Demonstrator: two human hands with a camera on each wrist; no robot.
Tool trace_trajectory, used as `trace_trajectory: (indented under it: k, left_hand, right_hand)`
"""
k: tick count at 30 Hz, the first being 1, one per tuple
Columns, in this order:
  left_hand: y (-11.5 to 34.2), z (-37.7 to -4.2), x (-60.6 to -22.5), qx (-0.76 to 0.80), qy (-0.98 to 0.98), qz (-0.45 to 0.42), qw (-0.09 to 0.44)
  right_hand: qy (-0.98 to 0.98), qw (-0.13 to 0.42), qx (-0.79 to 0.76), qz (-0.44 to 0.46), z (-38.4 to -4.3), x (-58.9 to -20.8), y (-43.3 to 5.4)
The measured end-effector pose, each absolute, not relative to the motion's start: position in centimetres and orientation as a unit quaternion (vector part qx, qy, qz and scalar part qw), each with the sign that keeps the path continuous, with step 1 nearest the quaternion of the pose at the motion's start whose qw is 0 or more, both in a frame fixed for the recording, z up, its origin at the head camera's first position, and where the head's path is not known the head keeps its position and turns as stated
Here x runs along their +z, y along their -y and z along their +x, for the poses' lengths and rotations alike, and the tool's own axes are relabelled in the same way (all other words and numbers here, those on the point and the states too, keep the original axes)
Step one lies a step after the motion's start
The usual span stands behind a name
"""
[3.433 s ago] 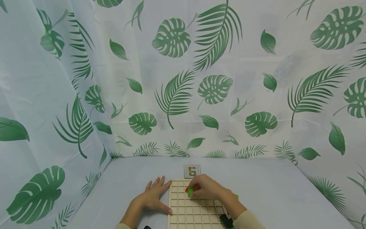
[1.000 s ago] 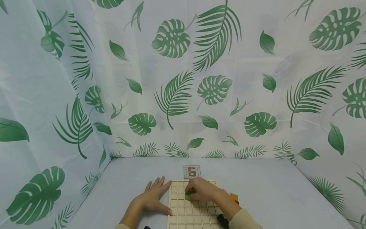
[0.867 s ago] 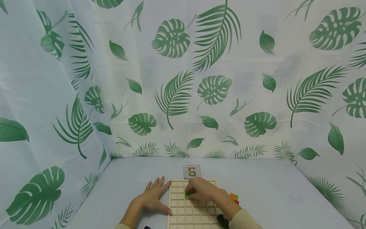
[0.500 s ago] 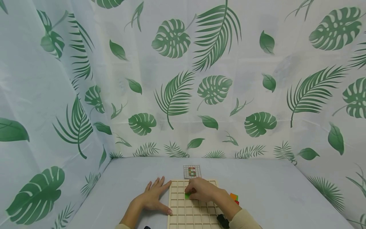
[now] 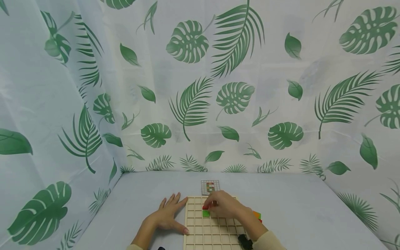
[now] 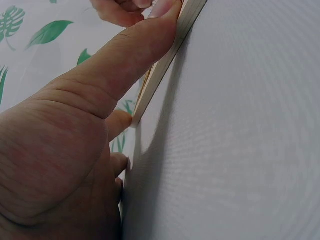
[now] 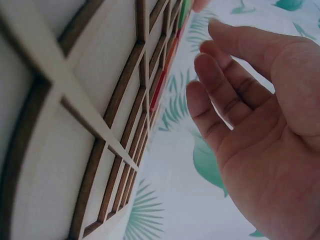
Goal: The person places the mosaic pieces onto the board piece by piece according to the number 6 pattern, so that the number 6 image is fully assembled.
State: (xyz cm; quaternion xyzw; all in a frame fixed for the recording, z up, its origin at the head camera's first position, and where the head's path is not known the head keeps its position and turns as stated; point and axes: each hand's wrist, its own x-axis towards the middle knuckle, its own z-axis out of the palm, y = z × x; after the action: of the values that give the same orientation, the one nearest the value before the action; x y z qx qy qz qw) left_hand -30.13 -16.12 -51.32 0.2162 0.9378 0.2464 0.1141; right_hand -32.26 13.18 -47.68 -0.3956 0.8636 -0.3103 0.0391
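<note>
The wooden grid board [image 5: 194, 229] lies flat on the table. My left hand [image 5: 166, 213] rests beside it with fingers spread, index fingertip at the far left corner and thumb [image 6: 145, 55] on the left edge. A green tile [image 5: 206, 213] sits in a cell, and a red tile [image 5: 205, 207] shows just behind it. Over these, my right hand [image 5: 223, 205] hovers with fingers loosely bent. The right wrist view shows a gap between its thumb and fingers, with nothing held. Along the board there I see an orange tile [image 7: 171, 50] and another red tile [image 7: 158, 91].
A small printed pattern card [image 5: 207, 187] lies beyond the board's far edge. Loose orange, green and red tiles [image 5: 257, 215] are by the right side, partly behind the right forearm. A black object [image 5: 245, 242] is near the right wrist. Leaf-print cloth [image 5: 200, 104] hangs behind the table.
Earlier my right hand pinched the green tile, then pressed it into a cell. Now the fingers have come off it, slightly up and right, and the tile shows fully in the grid. Left hand unmoved.
</note>
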Motion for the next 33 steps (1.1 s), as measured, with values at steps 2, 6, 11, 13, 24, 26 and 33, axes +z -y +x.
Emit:
trace_trajectory:
  k: [2, 6, 11, 13, 24, 26, 33]
  left_hand:
    - [16.1, -30.1, -51.4, 0.248, -0.937, 0.217, 0.113]
    - [15.9, -30.1, -51.4, 0.243, -0.94, 0.211, 0.114]
    - [16.0, -30.4, -51.5, 0.243, -0.942, 0.201, 0.117]
    - [16.0, -30.5, -51.6, 0.244, -0.942, 0.198, 0.119]
    - [16.0, -30.4, -51.5, 0.25, -0.94, 0.199, 0.117]
    - [16.0, -30.4, -51.5, 0.249, -0.941, 0.198, 0.116]
    - [16.0, -30.4, -51.7, 0.25, -0.94, 0.202, 0.115]
  right_hand:
    - [-0.864, 0.031, -0.315, -0.391, -32.3, -47.7, -13.5]
    - [-0.872, 0.031, -0.318, -0.372, -32.5, -47.6, -14.0]
    - [-0.876, 0.041, -0.325, -0.355, -32.5, -47.3, -14.8]
    - [-0.877, 0.038, -0.322, -0.356, -32.5, -47.2, -15.0]
    - [-0.888, 0.031, -0.325, -0.325, -32.2, -46.9, -17.4]
    - [-0.89, 0.035, -0.331, -0.311, -32.2, -46.9, -17.8]
    - [-0.904, 0.043, -0.333, -0.266, -32.2, -46.7, -19.0]
